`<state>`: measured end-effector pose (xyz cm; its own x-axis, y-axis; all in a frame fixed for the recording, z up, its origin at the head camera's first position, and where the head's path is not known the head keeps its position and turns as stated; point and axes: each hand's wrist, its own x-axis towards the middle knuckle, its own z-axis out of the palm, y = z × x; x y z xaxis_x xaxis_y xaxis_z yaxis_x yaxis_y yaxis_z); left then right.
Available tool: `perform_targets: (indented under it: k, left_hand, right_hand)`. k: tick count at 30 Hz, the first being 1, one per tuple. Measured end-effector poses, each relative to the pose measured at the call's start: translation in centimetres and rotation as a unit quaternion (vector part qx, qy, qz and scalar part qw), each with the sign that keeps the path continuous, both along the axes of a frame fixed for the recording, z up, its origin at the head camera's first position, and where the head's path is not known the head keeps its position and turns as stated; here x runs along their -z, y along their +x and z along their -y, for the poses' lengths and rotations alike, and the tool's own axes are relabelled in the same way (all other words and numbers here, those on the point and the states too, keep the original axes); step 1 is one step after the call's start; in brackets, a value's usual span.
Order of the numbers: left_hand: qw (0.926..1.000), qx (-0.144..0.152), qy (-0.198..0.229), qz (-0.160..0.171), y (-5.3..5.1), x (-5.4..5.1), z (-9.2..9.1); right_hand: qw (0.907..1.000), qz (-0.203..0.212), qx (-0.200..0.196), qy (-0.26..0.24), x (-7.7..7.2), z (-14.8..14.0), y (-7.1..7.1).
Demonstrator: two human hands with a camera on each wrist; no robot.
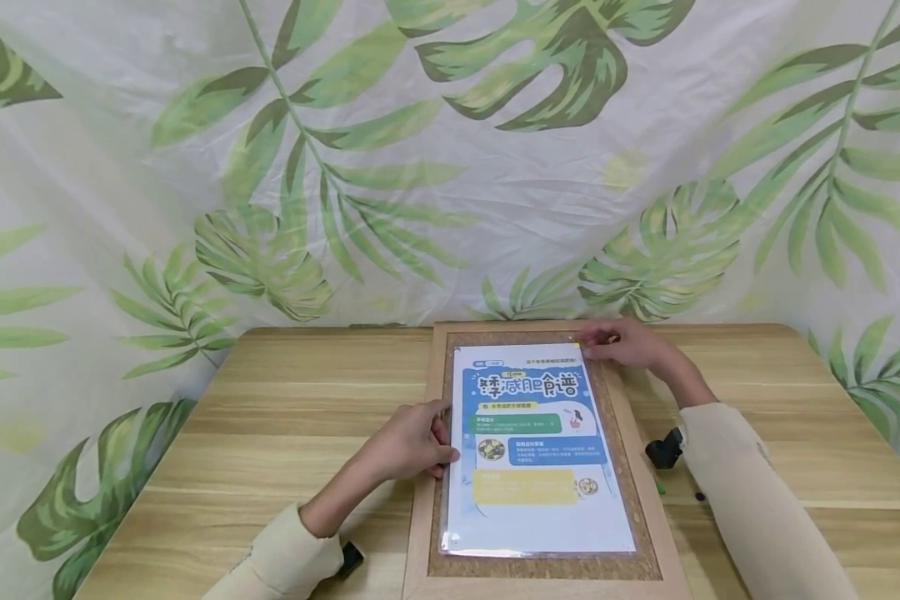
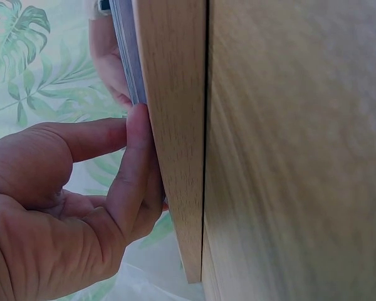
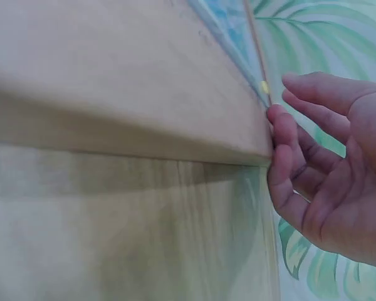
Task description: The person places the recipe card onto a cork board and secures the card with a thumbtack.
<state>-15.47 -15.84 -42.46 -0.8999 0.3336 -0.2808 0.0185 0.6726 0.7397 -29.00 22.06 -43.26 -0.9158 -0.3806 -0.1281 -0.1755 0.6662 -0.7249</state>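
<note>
Lying on the cork board (image 1: 543,567): a printed sheet (image 1: 532,450), its long sides running away from the person, with cork showing all round it inside a wooden frame (image 1: 510,326).
Print on the sheet: large characters near the top, a blue band behind them, then a green box, a blue box and a yellow box one below another, with small pictures beside them; the lower part is mostly white, and the bottom edge shines.
Left hand (image 1: 412,439): at the sheet's left edge, about midway along; thumb and bent fingers come together there and seem to pinch that edge, though the fingers themselves partly hide the contact.
Right hand (image 1: 621,343): at the far right corner of the frame, fingers loosely curled and thumb apart from them, nothing clamped between; a fingertip touches the frame's edge.
Yellow dot (image 1: 576,345): at the sheet's far right corner, just beside the right hand's fingertips.
Bench (image 1: 307,400): pale wood grain, carrying the framed board flat.
Right of the frame: a small green piece (image 1: 660,487) close against it and a small dark piece (image 1: 701,497) a little farther out, under the right forearm.
Sleeves (image 1: 757,492): cream, on both arms.
Backdrop cloth (image 1: 390,250): pale, with green leaves, hanging behind the bench.
</note>
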Motion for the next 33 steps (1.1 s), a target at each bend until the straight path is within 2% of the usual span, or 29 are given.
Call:
perform_targets:
  k: [4,11,17,24,33]
  left_hand:
    - [1.0000,0.002,-0.002,-0.003,0.0,0.0,-0.1]
    - [1.0000,0.000,-0.002,0.000,0.0,0.0,-0.1]
    - [1.0000,-0.001,-0.004,0.001,0.0,0.0,-0.1]
    - [1.0000,0.006,0.000,-0.008,-0.1,0.1,0.0]
    - [1.0000,0.006,-0.001,-0.007,0.0,0.2,0.1]
  right_hand:
    - [0.9994,0.022,0.011,-0.023,0.0,-0.8,1.4]
    - [0.9985,0.019,0.017,-0.048,0.3,-1.5,3.0]
    - [0.9985,0.012,0.026,-0.046,0.3,-1.8,4.1]
    - [0.9992,-0.007,0.013,-0.038,-0.1,-1.8,5.1]
    - [0.9998,-0.001,0.008,-0.019,0.0,-1.8,6.4]
